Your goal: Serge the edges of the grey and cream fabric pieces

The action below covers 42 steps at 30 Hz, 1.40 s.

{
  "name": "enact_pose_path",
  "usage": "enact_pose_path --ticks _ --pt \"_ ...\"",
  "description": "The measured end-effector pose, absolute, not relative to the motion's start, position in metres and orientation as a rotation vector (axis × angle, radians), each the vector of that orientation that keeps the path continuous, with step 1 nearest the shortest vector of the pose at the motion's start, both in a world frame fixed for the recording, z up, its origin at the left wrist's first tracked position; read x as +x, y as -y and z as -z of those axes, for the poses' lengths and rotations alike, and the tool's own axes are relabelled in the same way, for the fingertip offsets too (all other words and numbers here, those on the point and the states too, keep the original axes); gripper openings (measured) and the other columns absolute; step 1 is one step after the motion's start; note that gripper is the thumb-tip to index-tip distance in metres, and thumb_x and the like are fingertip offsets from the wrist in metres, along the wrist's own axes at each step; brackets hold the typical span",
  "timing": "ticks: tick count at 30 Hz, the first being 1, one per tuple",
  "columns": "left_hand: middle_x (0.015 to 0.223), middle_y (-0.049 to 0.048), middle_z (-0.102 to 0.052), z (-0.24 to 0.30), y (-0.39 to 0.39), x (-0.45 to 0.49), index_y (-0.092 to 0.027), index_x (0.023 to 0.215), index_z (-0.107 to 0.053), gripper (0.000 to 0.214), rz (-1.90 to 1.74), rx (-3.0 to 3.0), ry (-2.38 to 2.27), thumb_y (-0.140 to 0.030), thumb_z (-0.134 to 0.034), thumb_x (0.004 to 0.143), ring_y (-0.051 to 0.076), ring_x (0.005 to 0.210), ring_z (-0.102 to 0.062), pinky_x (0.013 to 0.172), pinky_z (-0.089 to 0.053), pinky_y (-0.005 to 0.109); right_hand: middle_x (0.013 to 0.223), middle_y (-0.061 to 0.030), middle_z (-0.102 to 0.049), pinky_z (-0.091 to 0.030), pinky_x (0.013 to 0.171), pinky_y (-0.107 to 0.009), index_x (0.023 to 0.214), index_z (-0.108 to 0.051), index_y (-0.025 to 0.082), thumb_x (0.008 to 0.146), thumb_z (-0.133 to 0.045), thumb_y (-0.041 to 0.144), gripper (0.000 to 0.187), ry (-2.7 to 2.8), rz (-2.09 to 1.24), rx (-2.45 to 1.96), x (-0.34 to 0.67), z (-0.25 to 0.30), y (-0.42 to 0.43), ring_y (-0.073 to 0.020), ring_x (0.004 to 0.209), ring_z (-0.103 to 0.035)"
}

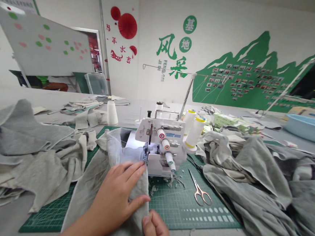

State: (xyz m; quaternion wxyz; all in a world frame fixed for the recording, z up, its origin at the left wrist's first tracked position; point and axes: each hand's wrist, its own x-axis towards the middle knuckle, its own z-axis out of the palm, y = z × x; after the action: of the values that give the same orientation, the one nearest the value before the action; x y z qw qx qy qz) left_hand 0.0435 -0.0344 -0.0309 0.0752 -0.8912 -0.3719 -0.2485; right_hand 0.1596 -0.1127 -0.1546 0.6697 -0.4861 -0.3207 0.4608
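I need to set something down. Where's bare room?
Green mat between the right hand and scissors, nearer you than the scraps; also a little tabletop between the white cone and sewing machine. Crowded: left fabric heap, right fabric heap, cloth under the left hand.

Soft, even daylight-bright tones are spread over the white wall [215,19], and barely a hard shadow is cast! Up at ten o'clock, the whiteboard [57,55] is streaked with glare. Near centre, a cool glow is thrown across the sewing machine [159,147]. At three o'clock the blue basin [311,127] is stretched by the wide lens; toward two, the wall photos [242,84] are blurred.
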Motion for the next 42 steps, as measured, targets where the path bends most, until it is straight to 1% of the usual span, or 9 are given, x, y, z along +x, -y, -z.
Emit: enact_pose_path --ticks 5,9,15,19,24,27,30,33,42 --pt "0.146 0.0028 -0.054 0.034 0.029 0.035 -0.027 0.143 -0.049 0.063 0.761 -2.711 1.061 -0.056 -0.062 0.089 0.029 0.126 -0.048 0.102 -0.038 0.043 0.058 0.0089 -0.020 -0.026 0.051 -0.024 0.058 -0.032 0.024 0.084 -0.059 0.051 0.046 0.779 -1.048 -1.027 0.155 0.153 0.107 -0.0107 0.054 -0.017" --pt "0.146 0.0025 -0.054 0.034 0.025 0.027 -0.031 0.145 -0.048 0.063 0.740 -2.721 1.048 -0.057 -0.062 0.089 0.030 0.126 -0.049 0.103 -0.038 0.044 0.057 0.0090 -0.026 -0.030 0.052 -0.023 0.059 -0.039 0.023 0.078 -0.063 0.043 0.037 0.765 -1.036 -1.002 0.151 0.153 0.105 -0.0107 0.054 -0.023" --pt "0.147 0.0045 -0.053 0.032 0.022 0.024 -0.029 0.146 -0.046 0.069 0.728 -2.730 1.048 -0.057 -0.065 0.086 0.032 0.128 -0.048 0.105 -0.040 0.047 0.057 0.0087 -0.034 -0.028 0.048 -0.020 0.062 -0.047 0.023 0.071 -0.070 0.035 0.028 0.702 -1.025 -1.030 0.144 0.147 0.103 -0.0100 0.053 -0.028" --pt "0.146 0.0045 -0.054 0.036 0.028 0.020 -0.026 0.148 -0.043 0.066 0.752 -2.772 0.915 -0.049 -0.064 0.090 0.029 0.132 -0.048 0.113 -0.036 0.047 0.056 0.0095 -0.033 -0.027 0.047 -0.019 0.063 -0.048 0.022 0.070 -0.075 0.038 0.032 0.669 -1.020 -1.014 0.142 0.145 0.102 -0.0093 0.051 -0.027" --pt "0.146 0.0041 -0.055 0.040 0.046 0.021 -0.023 0.146 -0.045 0.058 0.817 -2.722 0.911 -0.033 -0.062 0.092 0.024 0.132 -0.050 0.111 -0.043 0.037 0.057 0.0088 -0.036 -0.028 0.047 -0.018 0.064 -0.052 0.021 0.070 -0.078 0.042 0.033 0.632 -1.016 -0.983 0.141 0.144 0.102 -0.0094 0.052 -0.029" --pt "0.147 0.0054 -0.054 0.042 0.055 0.026 -0.021 0.147 -0.045 0.059 0.847 -2.679 0.924 -0.034 -0.062 0.091 0.025 0.132 -0.052 0.110 -0.045 0.035 0.058 0.0075 -0.042 -0.031 0.049 -0.018 0.065 -0.055 0.020 0.070 -0.077 0.041 0.030 0.646 -1.014 -0.989 0.141 0.144 0.102 -0.0098 0.054 -0.034" --pt "0.148 0.0063 -0.052 0.044 0.057 0.031 -0.019 0.148 -0.043 0.061 0.854 -2.650 0.948 -0.035 -0.061 0.091 0.026 0.133 -0.052 0.111 -0.044 0.037 0.057 0.0059 -0.047 -0.036 0.052 -0.020 0.061 -0.055 0.020 0.072 -0.076 0.040 0.031 0.703 -0.998 -0.998 0.141 0.144 0.102 -0.0111 0.056 -0.039" --pt "0.149 0.0063 -0.052 0.046 0.055 0.033 -0.019 0.148 -0.043 0.061 0.857 -2.645 0.973 -0.033 -0.060 0.092 0.026 0.134 -0.051 0.113 -0.043 0.040 0.056 0.0054 -0.049 -0.039 0.055 -0.022 0.060 -0.055 0.020 0.072 -0.076 0.041 0.031 0.752 -0.988 -0.998 0.142 0.148 0.103 -0.0118 0.057 -0.040" --pt "0.148 0.0057 -0.053 0.047 0.045 0.036 -0.021 0.145 -0.047 0.056 0.848 -2.649 1.038 -0.032 -0.059 0.092 0.027 0.134 -0.051 0.113 -0.042 0.043 0.061 0.0016 -0.059 -0.040 0.056 -0.023 0.069 -0.067 0.018 0.074 -0.073 0.043 0.027 0.851 -0.991 -0.998 0.142 0.162 0.105 -0.0136 0.057 -0.046"
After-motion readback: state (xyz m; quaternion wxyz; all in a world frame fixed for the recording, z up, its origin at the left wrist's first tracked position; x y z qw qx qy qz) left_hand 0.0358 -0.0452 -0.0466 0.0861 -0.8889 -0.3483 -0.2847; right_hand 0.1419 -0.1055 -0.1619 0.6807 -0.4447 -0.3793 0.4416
